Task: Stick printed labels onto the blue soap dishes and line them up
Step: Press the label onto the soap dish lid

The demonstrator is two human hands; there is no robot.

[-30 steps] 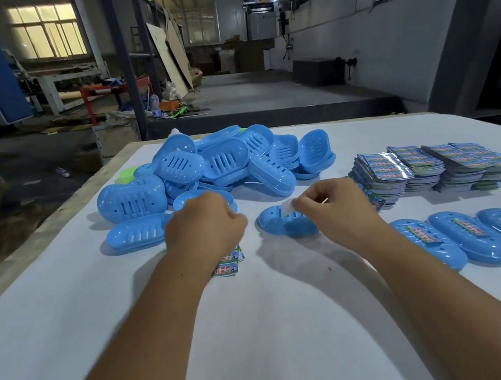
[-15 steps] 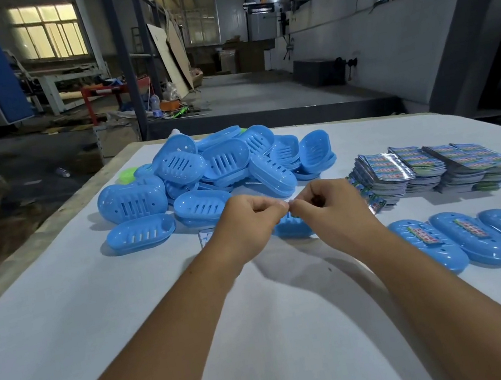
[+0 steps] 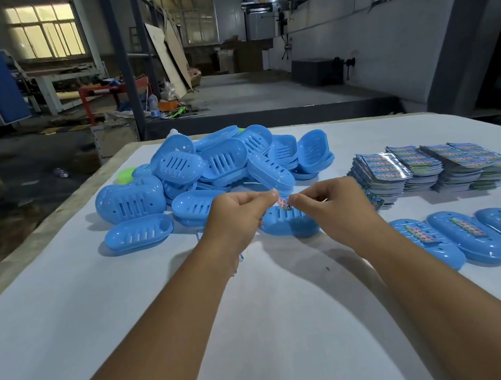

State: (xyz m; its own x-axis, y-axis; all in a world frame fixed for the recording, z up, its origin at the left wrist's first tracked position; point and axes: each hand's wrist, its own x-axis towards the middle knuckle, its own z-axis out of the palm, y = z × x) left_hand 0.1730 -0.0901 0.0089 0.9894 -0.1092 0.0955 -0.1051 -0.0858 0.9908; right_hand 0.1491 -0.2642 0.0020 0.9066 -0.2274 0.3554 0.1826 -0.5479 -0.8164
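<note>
Label pinched between left hand and right hand, held just above the dish. Dish lies at 6 o'clock from label, long axis 10-to-4; right hand nearer.

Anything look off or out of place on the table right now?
One green piece sits at the far-left edge of the otherwise blue soap dish pile; I can't tell what it is. The labelled row looks tidy.

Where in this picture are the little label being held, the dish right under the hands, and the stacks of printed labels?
label (image 3: 284, 201), head view, on the printed strip between both hands.
soap dish (image 3: 284, 222), head view, on its slotted middle.
label stacks (image 3: 415, 160), head view, on a stack's glossy top sheet.
</note>
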